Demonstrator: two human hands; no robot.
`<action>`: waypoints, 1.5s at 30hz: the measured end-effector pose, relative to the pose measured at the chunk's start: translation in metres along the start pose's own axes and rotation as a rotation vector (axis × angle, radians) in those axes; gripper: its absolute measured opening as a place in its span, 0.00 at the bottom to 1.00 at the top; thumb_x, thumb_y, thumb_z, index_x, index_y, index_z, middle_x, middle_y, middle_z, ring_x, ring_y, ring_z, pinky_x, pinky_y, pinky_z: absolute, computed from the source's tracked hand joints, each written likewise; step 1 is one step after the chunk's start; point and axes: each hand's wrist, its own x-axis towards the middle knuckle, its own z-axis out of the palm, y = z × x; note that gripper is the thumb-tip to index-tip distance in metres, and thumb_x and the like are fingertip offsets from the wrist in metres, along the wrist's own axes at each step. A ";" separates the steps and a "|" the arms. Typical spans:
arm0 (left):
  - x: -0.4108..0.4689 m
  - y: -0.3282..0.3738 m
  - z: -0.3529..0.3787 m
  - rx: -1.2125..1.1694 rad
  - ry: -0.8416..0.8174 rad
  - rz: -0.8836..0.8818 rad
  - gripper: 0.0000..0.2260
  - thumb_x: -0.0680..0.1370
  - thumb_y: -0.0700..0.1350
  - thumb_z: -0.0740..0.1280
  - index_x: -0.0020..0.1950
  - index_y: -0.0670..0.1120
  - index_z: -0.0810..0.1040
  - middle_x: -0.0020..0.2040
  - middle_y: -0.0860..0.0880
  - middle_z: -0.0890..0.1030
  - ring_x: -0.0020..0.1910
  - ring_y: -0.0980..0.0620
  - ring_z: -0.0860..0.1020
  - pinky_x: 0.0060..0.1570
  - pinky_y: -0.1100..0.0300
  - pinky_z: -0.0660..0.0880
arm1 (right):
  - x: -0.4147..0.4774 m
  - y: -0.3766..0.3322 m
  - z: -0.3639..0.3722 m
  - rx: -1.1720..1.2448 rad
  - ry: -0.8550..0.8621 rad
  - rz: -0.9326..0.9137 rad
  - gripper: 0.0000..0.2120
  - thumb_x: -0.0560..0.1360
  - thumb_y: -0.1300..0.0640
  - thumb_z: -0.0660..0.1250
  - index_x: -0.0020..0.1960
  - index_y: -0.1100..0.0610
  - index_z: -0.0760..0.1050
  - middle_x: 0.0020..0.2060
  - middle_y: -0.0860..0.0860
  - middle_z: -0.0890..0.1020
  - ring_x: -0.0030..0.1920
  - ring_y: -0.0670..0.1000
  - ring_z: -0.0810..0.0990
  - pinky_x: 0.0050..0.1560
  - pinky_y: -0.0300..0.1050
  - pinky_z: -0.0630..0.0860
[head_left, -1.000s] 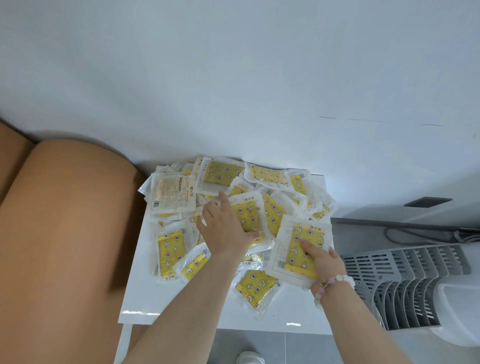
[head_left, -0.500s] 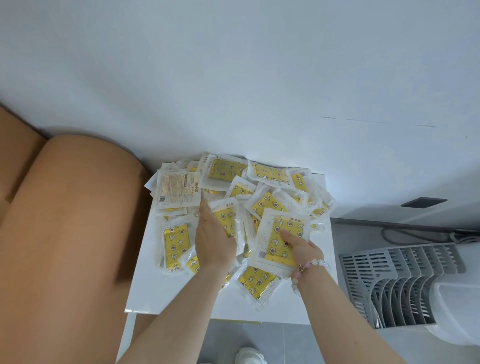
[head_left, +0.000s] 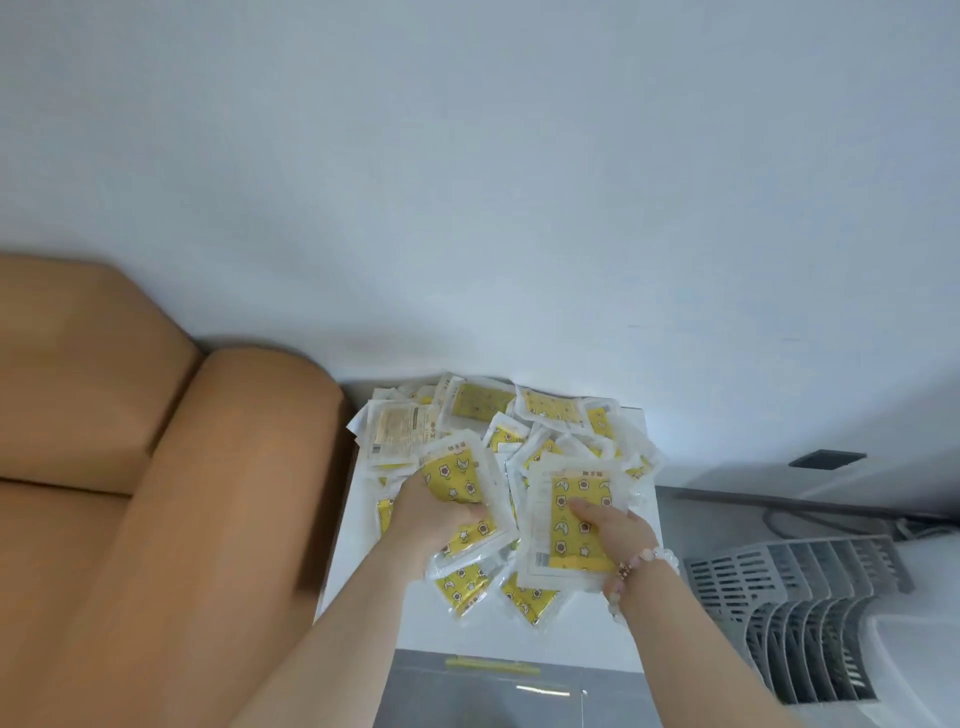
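A heap of several yellow-and-white sachets (head_left: 524, 421) covers a small white table (head_left: 358, 530). My left hand (head_left: 434, 519) grips one sachet (head_left: 457, 478), lifted off the heap, thumb on its printed face. My right hand (head_left: 613, 530), with a bead bracelet at the wrist, holds another sachet (head_left: 566, 525) upright over the pile's right side, thumb across its front. More sachets (head_left: 462, 587) lie flat under both hands near the table's front edge.
A tan sofa (head_left: 156, 493) presses against the table's left side. A white wall (head_left: 467, 182) stands behind. A grey slotted rack (head_left: 800, 608) and a white appliance (head_left: 919, 670) stand on the floor at right, with cables by the wall.
My left hand went from resting flat on the heap to gripping and lifting a sachet. My right hand raised its sachet and drew it nearer. The view shifted right.
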 end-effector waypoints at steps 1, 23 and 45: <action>-0.010 0.009 -0.006 -0.033 -0.006 0.006 0.16 0.65 0.34 0.77 0.47 0.49 0.78 0.44 0.50 0.83 0.46 0.48 0.81 0.36 0.58 0.75 | -0.013 -0.006 0.003 -0.025 -0.023 -0.016 0.17 0.73 0.62 0.71 0.60 0.64 0.74 0.42 0.57 0.81 0.32 0.54 0.79 0.15 0.35 0.69; -0.315 0.073 -0.251 -0.459 0.371 0.282 0.13 0.69 0.33 0.74 0.51 0.42 0.80 0.49 0.42 0.84 0.48 0.44 0.83 0.48 0.50 0.79 | -0.301 -0.050 0.180 -0.834 -0.563 -0.445 0.17 0.77 0.52 0.65 0.61 0.61 0.72 0.40 0.52 0.78 0.34 0.49 0.75 0.28 0.40 0.68; -0.680 -0.295 -0.403 -0.912 1.144 0.213 0.11 0.73 0.37 0.72 0.54 0.42 0.78 0.50 0.44 0.83 0.46 0.48 0.82 0.45 0.56 0.79 | -0.564 0.393 0.356 -1.630 -1.218 -0.549 0.25 0.72 0.44 0.67 0.60 0.62 0.74 0.59 0.59 0.78 0.49 0.58 0.80 0.59 0.54 0.76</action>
